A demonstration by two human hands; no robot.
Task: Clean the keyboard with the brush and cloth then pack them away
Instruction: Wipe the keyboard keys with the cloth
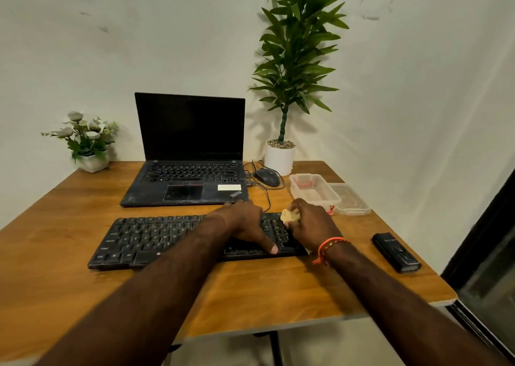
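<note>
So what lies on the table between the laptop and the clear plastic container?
In the head view, a black mouse and its looping cable lie between the laptop and the clear container, in front of the white plant pot.

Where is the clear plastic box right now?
In the head view the box sits on the table's far right, lid off beside it, just right of the mouse and behind the right hand.

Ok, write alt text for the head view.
A person's left hand steadies a black keyboard while the right hand rubs a bunched pale cloth on its keys; a laptop sits behind.
</note>
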